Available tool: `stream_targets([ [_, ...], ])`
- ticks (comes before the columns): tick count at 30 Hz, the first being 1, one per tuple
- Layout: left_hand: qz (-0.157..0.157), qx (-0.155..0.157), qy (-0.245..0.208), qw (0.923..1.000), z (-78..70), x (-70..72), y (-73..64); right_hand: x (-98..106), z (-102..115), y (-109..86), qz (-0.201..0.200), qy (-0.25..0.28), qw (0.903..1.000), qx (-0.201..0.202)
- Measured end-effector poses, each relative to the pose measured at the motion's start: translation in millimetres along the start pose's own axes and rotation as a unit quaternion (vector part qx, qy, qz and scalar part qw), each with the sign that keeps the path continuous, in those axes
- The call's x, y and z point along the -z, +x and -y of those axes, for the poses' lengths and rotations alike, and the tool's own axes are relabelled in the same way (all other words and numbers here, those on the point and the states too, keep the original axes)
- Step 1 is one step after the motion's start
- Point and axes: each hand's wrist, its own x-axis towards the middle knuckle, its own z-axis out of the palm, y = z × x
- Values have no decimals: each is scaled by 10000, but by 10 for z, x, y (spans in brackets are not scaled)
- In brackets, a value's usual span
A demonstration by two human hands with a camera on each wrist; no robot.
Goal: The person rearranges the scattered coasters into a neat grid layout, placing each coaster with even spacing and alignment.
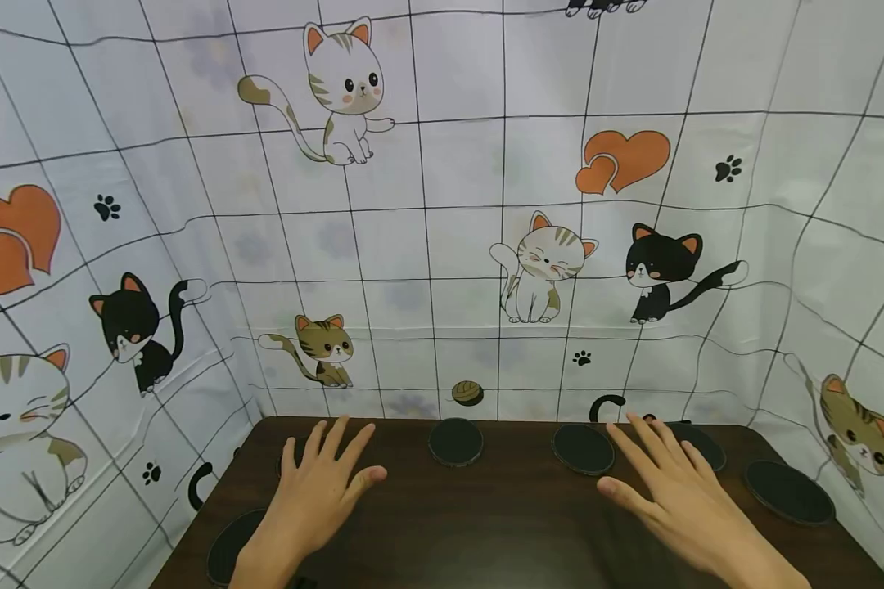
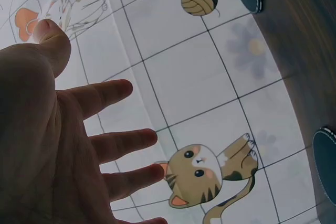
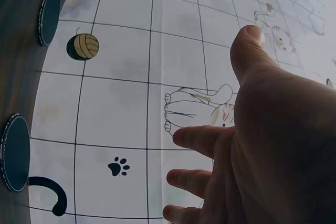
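Both hands lay flat, fingers spread and holding nothing, on the dark table (image 1: 501,523): the left hand (image 1: 324,483) at seven o'clock, the right hand (image 1: 670,491) at five. Black round pads (image 1: 455,442) lined the far edge toward twelve; the nearest pad (image 1: 582,448) sat just beside the right fingertips, so a short forward reach from above would likely suit best.

Recording booth, cat-print curtain (image 1: 427,245), dark table (image 1: 516,523)

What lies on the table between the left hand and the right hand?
In the head view, two round black pads lie near the far edge between the left hand and the right hand; nearer, the dark table is bare.
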Motion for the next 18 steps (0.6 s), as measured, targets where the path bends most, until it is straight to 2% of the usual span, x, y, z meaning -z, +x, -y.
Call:
stream_targets([
  [9,84,-120,-55,9999,-9,-46,38,43,42,52,-59,86,9999,18],
  [14,104,-300,-32,9995,-14,-109,124,58,77,70,-568,69,9980,249],
  [18,153,-406,-137,9990,-92,-167,181,72,86,60,-906,-88,9949,428],
])
